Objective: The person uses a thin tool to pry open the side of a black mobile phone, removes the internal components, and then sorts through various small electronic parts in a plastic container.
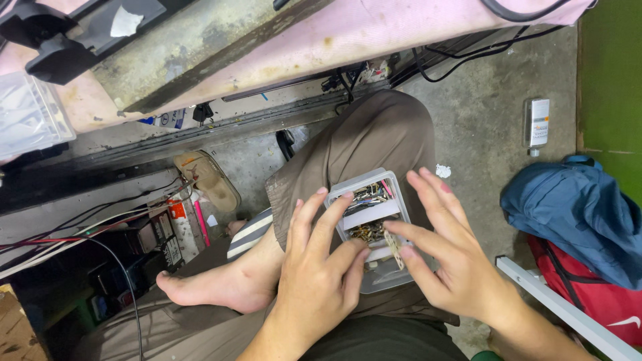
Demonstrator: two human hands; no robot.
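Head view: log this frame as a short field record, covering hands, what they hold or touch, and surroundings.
setting: person seated on a concrete floor, bare foot tucked in
left hand: fingers spread over the compartment box
right hand: pinches a small flat metal part over the box
compartment box: clear plastic, on the lap, divided sections with small metal parts
nearby: sandal, blue bag, red bag, white bottle, wires
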